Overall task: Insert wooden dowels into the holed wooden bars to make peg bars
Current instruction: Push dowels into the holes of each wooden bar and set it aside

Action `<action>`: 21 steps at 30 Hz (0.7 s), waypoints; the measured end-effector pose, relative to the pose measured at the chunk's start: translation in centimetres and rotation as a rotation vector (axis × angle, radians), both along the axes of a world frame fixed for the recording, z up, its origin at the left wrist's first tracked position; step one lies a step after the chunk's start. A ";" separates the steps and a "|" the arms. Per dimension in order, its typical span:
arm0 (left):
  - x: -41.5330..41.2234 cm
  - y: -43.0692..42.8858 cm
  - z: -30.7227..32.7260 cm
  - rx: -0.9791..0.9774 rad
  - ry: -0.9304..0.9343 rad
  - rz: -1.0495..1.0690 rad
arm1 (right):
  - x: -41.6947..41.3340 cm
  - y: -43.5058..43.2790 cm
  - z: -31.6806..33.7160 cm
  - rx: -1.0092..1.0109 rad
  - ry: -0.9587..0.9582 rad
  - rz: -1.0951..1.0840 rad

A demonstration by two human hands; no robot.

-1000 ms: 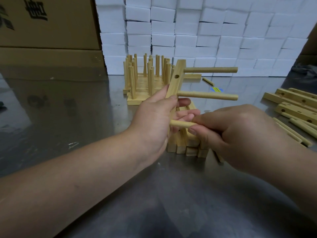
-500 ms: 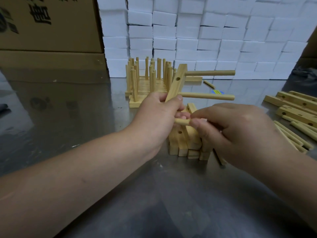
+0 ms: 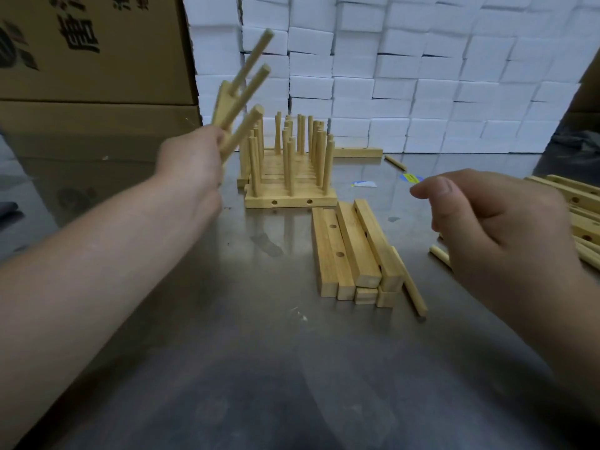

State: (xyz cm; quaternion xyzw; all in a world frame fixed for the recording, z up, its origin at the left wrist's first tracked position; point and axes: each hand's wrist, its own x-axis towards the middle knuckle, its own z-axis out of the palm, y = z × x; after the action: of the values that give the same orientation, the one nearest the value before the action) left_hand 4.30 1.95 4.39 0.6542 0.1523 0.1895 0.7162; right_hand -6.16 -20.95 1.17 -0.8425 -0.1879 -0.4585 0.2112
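Pale wood smears with motion in the head view: the peg bar (image 3: 223,103) is blurred, and its lower end is hidden inside the left hand (image 3: 191,160), whose grip is clenched round it. The hand holds it in the air, just left of the stack of finished peg bars (image 3: 289,180) standing on the steel counter (image 3: 259,352). The held bar's long axis stands nearly upright, leaning slightly. Its three dowels (image 3: 251,87) point up and to the right, roughly parallel. The left forearm reaches forward from the lower left corner. The right hand (image 3: 487,228) hovers above the counter's right side, thumb tip close to the forefinger and the other fingers loosely curled; its grip is released and carries nothing. It covers most of a half-hidden dowel (image 3: 439,254), and the pile of bars at the right edge (image 3: 573,198) is cut off by the frame. Between the hands lies a low stack of holed bars (image 3: 352,251), long axes running away from the person, with a loose dowel (image 3: 411,289) touching its right side. Cardboard boxes (image 3: 91,66) and a wall of white blocks (image 3: 406,76) stand behind.
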 end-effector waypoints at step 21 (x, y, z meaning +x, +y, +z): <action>5.7 6.2 -5.6 0.803 0.257 0.064 | -0.1 0.7 -0.2 0.092 0.177 -0.011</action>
State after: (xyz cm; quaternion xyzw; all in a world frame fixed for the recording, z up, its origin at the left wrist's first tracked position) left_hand 9.96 8.11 -1.21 0.8945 0.1747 0.1730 0.3733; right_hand -6.30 -20.29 1.00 -0.8700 -0.1427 -0.3917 0.2631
